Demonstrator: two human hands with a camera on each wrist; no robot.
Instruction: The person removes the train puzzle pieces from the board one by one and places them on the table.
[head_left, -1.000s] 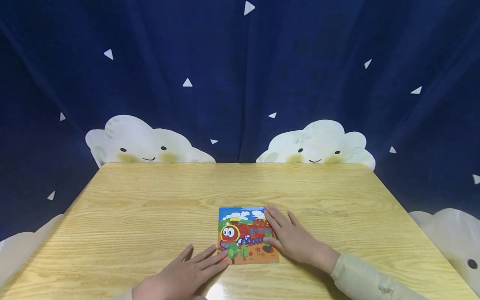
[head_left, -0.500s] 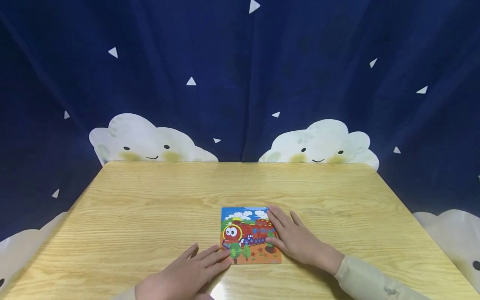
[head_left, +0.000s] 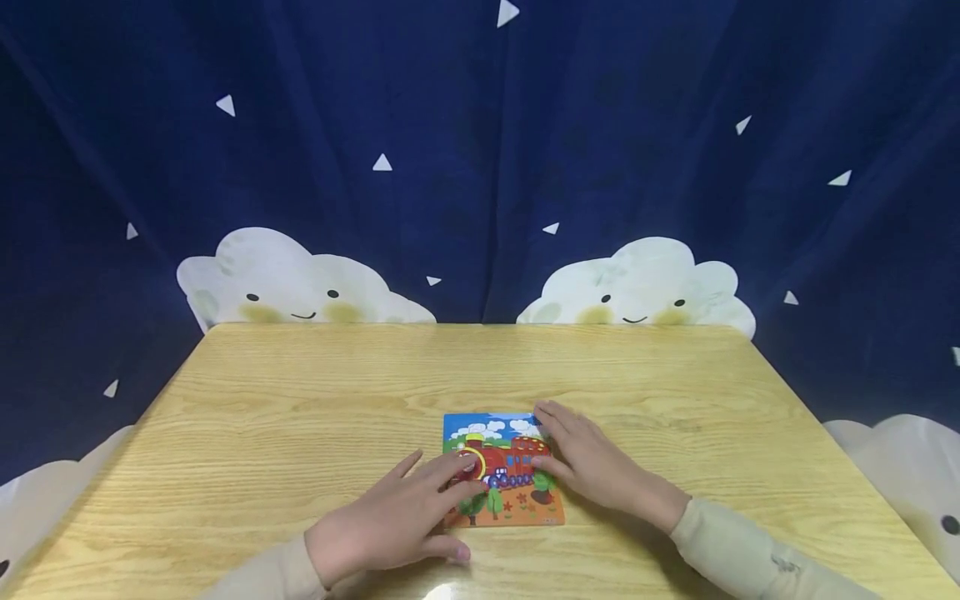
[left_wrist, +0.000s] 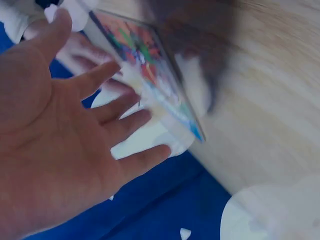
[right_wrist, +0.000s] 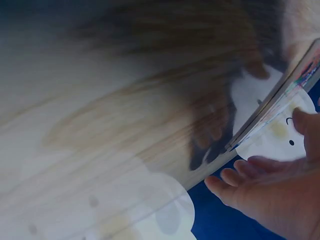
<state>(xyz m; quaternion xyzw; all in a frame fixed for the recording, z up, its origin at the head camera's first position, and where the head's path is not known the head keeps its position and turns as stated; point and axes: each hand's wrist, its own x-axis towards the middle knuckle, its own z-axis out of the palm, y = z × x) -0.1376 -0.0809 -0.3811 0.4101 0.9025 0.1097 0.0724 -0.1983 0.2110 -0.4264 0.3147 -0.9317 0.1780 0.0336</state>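
A square picture board [head_left: 513, 467] with a red cartoon train, resembling a child's puzzle, lies flat on the table. My left hand [head_left: 397, 512] reaches over its left side, covering part of the train's face, with fingers spread and thumb apart. In the left wrist view, the palm of that hand [left_wrist: 60, 135] shows nothing held, and the board [left_wrist: 150, 65] is beyond the fingertips. My right hand [head_left: 596, 467] is at the board's right edge, fingers extended over the upper right corner. The right wrist view shows the board [right_wrist: 287, 100] edge-on beside the loosely bent fingers.
The wooden table [head_left: 300, 392] has a glossy top that reflects the hands. Behind it hangs a dark blue curtain [head_left: 427, 108] with white triangles and smiling clouds [head_left: 645, 279]. Pale sleeves [head_left: 742, 546] cover both forearms.
My left hand has risen from the board's lower left corner and moved right and up over it. The right fingers have drawn closer together, and that hand has shifted slightly. The board stays put.
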